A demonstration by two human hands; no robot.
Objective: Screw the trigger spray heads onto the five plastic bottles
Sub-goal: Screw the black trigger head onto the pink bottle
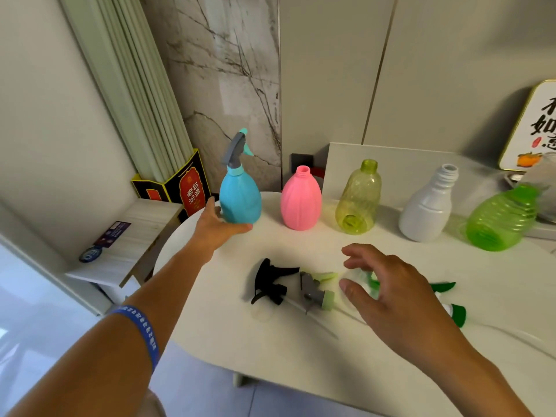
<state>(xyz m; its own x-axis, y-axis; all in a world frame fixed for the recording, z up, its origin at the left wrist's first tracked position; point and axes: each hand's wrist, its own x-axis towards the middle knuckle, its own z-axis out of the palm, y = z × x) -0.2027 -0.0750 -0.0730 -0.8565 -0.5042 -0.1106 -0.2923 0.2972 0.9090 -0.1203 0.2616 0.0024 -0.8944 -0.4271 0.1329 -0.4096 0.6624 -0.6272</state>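
Five bottles stand in a row at the back of the white table [240,341]. The blue bottle [240,200] carries a grey and blue trigger head [237,149]. The pink bottle [301,200], yellow-green bottle [359,197], white bottle [427,209] and green bottle [502,221] have bare necks. My left hand [221,225] cups the blue bottle's base, thumb beside it, fingers relaxed. Loose heads lie in front: a black head [270,281], a grey head with a pale green collar [316,291], a green and clear head [373,284] and a dark green head [457,311]. My right hand [400,299] hovers over the green and clear head, fingers spread, holding nothing.
A black and yellow box [186,188] and a low side shelf [129,242] are left of the table. A framed sign [532,127] leans on the wall at the right. Thin dip tubes trail from the loose heads towards the table's front edge.
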